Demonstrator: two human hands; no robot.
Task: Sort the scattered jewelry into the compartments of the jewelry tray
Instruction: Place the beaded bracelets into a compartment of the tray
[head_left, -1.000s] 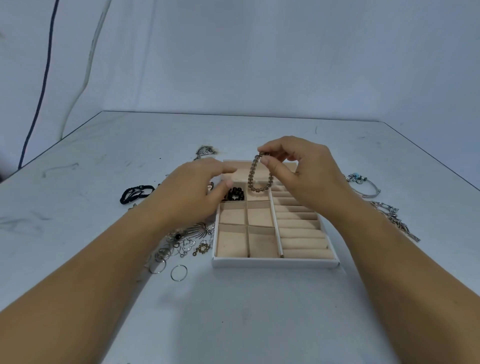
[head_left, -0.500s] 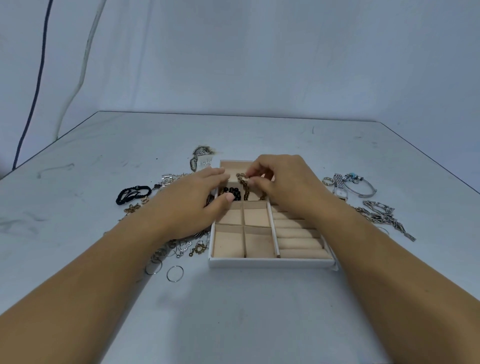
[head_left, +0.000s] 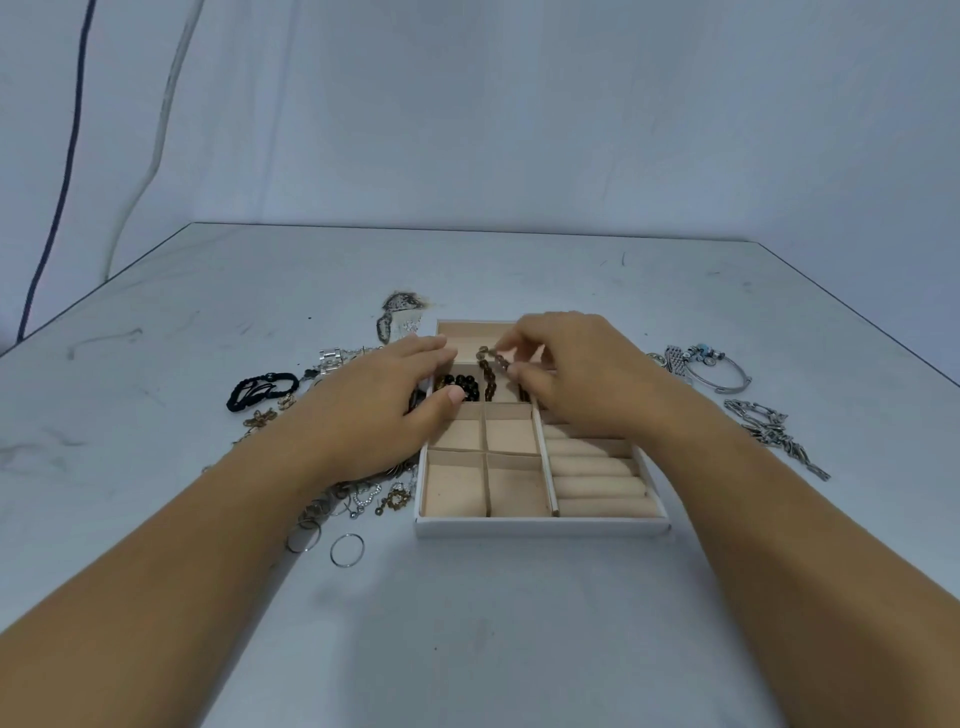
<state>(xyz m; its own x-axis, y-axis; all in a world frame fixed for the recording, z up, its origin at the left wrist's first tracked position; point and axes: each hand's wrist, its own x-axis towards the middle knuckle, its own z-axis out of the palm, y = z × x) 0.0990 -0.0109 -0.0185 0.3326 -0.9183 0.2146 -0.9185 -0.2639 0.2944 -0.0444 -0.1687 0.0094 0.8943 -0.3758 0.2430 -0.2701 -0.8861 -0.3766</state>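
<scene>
Room: a plain pale wall (head_left: 519, 130) behind the table, with a dark cable (head_left: 62, 182) and a white cable (head_left: 166, 104) hanging at the left.
Table: a grey-white table (head_left: 493, 623), scuffed and marked.
Jewelry tray: a white jewelry tray (head_left: 540, 526) lined in beige sits mid-table, with square compartments on the left and ring rolls (head_left: 597, 486) on the right.
Left hand: the left hand (head_left: 384, 405) lies flat over the tray's left rim, fingers straight, holding nothing.
Right hand: the right hand (head_left: 582, 374) pinches the brown bead bracelet between thumb and forefinger over the far compartments.
Brown bead bracelet: the brown bead bracelet (head_left: 488, 366) droops into the compartment just right of the black beads, its top end lifted.
Done: a black bead bracelet (head_left: 462, 387) already lies in one compartment.
Left: the four nearest squares and the visible ring rolls are bare. A silver bangle (head_left: 722, 376) and a link chain (head_left: 774, 434) wait on the right. A black band (head_left: 260, 392), a chain tangle (head_left: 363, 491) and a thin hoop (head_left: 347, 550) wait on the left.
Progress: early, by the look of it.
</scene>
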